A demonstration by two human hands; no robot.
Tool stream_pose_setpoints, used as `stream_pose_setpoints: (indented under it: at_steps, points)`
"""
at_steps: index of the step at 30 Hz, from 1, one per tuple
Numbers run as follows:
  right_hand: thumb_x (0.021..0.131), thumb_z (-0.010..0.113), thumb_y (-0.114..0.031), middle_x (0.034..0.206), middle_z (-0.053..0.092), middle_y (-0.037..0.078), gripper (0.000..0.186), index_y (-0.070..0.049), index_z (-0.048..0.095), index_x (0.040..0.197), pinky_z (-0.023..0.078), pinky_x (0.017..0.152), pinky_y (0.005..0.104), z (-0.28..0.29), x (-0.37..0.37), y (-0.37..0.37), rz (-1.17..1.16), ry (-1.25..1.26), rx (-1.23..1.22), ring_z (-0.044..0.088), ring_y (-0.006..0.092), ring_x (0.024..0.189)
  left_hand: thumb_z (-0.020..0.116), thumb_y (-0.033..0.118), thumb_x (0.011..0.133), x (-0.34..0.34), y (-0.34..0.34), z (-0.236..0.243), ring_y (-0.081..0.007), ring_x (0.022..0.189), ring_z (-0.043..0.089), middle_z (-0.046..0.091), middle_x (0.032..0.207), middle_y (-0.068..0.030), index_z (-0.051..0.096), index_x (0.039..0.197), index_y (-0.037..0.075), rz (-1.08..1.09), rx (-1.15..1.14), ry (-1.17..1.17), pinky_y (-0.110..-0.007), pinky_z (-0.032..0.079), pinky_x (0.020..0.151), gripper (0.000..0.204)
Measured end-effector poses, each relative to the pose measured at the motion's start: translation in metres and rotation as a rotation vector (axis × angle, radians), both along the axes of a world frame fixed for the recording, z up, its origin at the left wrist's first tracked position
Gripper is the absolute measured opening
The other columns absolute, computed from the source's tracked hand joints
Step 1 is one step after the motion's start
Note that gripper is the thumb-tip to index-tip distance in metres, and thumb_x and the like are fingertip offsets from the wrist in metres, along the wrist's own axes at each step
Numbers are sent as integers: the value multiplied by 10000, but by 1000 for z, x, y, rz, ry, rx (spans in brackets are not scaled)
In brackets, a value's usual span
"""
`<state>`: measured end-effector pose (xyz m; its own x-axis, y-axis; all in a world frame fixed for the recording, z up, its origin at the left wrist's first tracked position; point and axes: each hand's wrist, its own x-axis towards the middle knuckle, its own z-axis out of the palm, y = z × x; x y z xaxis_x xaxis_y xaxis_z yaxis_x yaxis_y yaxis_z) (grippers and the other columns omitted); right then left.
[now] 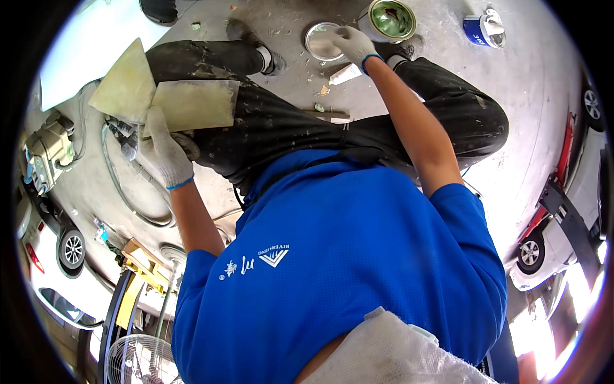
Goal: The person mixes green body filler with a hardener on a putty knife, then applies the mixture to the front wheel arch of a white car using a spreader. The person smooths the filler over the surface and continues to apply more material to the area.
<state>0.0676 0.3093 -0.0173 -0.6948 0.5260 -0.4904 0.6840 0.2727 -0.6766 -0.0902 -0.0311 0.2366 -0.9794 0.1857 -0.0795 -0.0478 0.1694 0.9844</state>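
Observation:
My left hand (165,153), in a white knit glove with a blue cuff, grips pale yellow flat putty boards by their near edge. One board (125,83) is tilted and looks triangular from here; the other, a rectangular board (198,104), lies over my left thigh. Far ahead, between my feet, my gloved right hand (355,47) has its fingers closed over the right rim of a round silvery can lid (320,43). Just right of it stands an open can (391,20) with green paste smeared inside. A white tube (345,74) lies on the floor below that hand.
A small blue-and-white tub (484,31) stands at the far right. Hoses (131,208) and a sanding tool (125,141) lie to my left, near a pale panel (80,54). Parked cars (70,281) and a standing fan (141,358) line the sides.

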Motion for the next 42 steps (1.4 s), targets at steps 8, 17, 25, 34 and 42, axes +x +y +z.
stream_pose_setpoints:
  at_steps: [8, 17, 25, 34, 42]
  points:
    - [894, 726, -258, 1101, 695, 56, 423, -18, 638, 1231, 478, 888, 283, 231, -21, -90, 205, 428, -784, 589, 113, 994, 624, 251, 1000, 33, 82, 7, -54, 366, 421, 574, 634, -4, 637, 1091, -9, -225, 30, -293, -230, 282, 335, 276]
    - [849, 667, -130, 1174, 687, 152, 585, 49, 519, 1385, 548, 884, 317, 165, 54, 94, -119, 323, -231, 671, 226, 1029, 584, 400, 996, -34, 13, 39, -119, 471, 492, 559, 633, -49, 584, 914, 30, 50, -70, -231, -239, 392, 402, 378]
    - [873, 564, -240, 1102, 712, 201, 411, -127, 667, 1255, 520, 917, 460, 53, 35, 201, 415, -374, 558, 678, 391, 1022, 594, 316, 987, -22, 19, 11, -130, 470, 503, 552, 606, -47, 582, 855, 52, 235, -69, -185, -255, 402, 415, 295]
    - [850, 590, -213, 1114, 708, 197, 319, -105, 725, 1118, 532, 901, 480, -49, 1, 197, 689, -404, 570, 670, 400, 1042, 529, 306, 977, -26, 35, 14, -122, 397, 499, 541, 559, -31, 585, 810, 73, 387, -222, -137, -250, 345, 324, 292]
    - [810, 606, -126, 1099, 716, 204, 379, -85, 723, 1168, 534, 915, 451, -92, -3, 208, 533, -499, 233, 684, 379, 1024, 489, 316, 971, -31, 32, 10, -105, 445, 443, 507, 579, -9, 582, 838, 96, 341, -243, -99, -241, 374, 401, 273]
